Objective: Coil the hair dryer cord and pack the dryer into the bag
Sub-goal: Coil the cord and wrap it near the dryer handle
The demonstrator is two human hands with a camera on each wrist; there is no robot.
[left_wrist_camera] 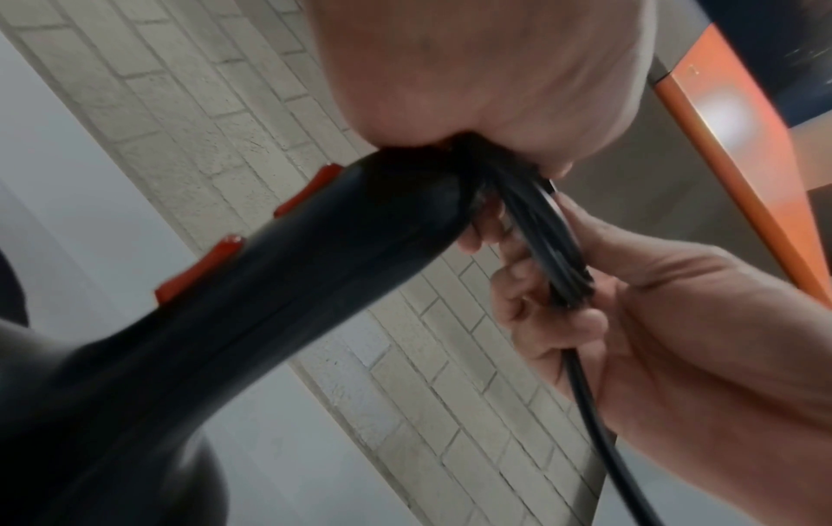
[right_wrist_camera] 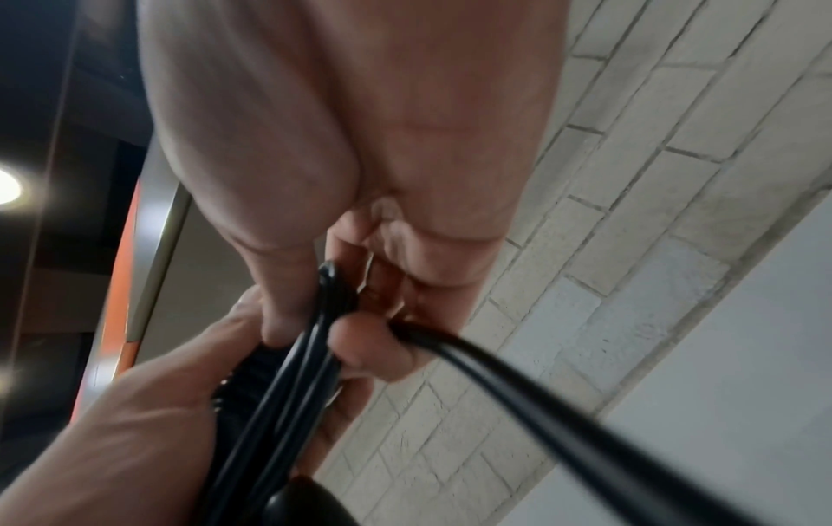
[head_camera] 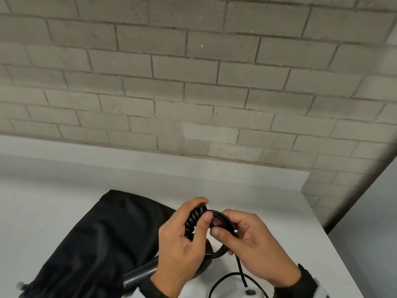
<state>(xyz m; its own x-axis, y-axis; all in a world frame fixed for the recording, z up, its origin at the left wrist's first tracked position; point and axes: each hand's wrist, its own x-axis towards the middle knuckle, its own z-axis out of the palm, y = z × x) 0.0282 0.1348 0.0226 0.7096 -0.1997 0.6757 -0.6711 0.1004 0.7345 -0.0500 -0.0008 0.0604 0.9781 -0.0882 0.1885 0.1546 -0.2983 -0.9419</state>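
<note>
1. The person stands at a white bench (head_camera: pixel 64 201) that sits against a grey brick wall (head_camera: pixel 193 82).
2. The left hand (head_camera: pixel 182 237) grips the ribbed black end of the hair dryer (left_wrist_camera: pixel 252 284) handle, where the cord (head_camera: pixel 223 218) comes out. Its fingers curl around that ribbed part and the thumb presses on the front.
3. The right hand (head_camera: pixel 255 244) pinches a small bunch of cord loops between the thumb and fingers, just beside the left hand. The two hands almost touch.
4. The loops make a little black ring between the hands.
5. The rest of the cord hangs down from the right hand and curves in a loose bend above the bench, close to the person's body.
6. The hair dryer is black with two red buttons (left_wrist_camera: pixel 202 267) on its handle. It hangs below the left hand, and its round barrel pokes out to the left, over the edge of the bag (head_camera: pixel 96 233).
7. The bag is black cloth. It lies flat on the bench to the left of the hands, with the dryer outside it.
8. A dark sleeve (head_camera: pixel 305 280) covers the right wrist.
</note>
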